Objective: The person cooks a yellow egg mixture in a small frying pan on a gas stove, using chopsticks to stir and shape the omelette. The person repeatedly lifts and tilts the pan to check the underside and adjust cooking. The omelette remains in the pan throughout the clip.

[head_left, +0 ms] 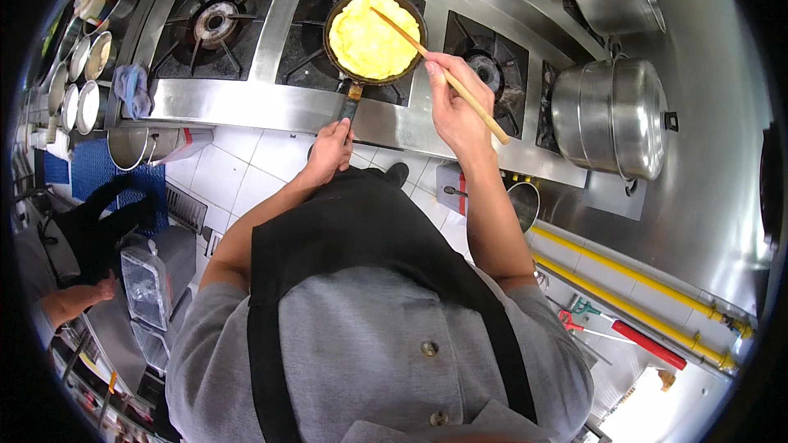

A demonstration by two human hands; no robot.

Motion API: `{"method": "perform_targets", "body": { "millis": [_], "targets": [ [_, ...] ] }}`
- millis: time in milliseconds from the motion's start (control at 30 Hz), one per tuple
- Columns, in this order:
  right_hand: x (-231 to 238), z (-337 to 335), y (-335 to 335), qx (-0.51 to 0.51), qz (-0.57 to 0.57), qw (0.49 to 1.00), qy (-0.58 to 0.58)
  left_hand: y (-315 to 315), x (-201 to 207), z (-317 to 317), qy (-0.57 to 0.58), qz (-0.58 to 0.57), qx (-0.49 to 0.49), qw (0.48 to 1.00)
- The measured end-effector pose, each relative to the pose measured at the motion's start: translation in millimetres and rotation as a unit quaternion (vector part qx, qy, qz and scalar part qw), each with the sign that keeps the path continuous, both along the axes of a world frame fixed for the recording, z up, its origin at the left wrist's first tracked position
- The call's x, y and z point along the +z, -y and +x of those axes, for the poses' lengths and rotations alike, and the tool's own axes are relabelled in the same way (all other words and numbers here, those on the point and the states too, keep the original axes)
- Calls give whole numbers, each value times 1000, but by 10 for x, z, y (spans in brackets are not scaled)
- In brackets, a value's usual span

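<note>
A round yellow omelette (368,39) nearly fills a dark frying pan (376,80), which sits over the middle burner of the steel stove. My left hand (331,150) is wrapped round the end of the pan's handle (351,102), near the stove's front edge. In my right hand (461,102) is a wooden chopstick-like stick (480,111); whether it is one stick or a pair held together, I cannot tell. Its thin tip touches the upper middle of the omelette. The burner under the pan is mostly hidden.
Open burners lie to the left (215,23) and right (484,72) of the pan. A big lidded steel pot (611,119) stands at the right. A blue-grey cloth (132,90) hangs at the stove's left corner. Another person's arm (78,299) shows at the lower left, beside bins (148,287).
</note>
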State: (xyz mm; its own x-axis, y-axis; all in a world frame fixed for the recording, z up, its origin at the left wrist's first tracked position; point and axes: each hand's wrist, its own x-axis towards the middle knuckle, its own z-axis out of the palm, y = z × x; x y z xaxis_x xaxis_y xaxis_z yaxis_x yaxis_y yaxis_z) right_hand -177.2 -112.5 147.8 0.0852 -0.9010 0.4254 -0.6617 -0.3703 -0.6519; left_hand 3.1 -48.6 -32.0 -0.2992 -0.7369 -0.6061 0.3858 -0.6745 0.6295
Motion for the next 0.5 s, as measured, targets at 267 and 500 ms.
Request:
{"method": "perform_targets", "body": {
  "millis": [267, 500],
  "targets": [
    [35, -1, -94, 6, 16, 1000, -2, -6, 45, -26, 0, 8, -5, 1000],
    [44, -249, -80, -57, 19, 998, -10, 2, 28, -16, -11, 12, 13, 1000]
  ]
}}
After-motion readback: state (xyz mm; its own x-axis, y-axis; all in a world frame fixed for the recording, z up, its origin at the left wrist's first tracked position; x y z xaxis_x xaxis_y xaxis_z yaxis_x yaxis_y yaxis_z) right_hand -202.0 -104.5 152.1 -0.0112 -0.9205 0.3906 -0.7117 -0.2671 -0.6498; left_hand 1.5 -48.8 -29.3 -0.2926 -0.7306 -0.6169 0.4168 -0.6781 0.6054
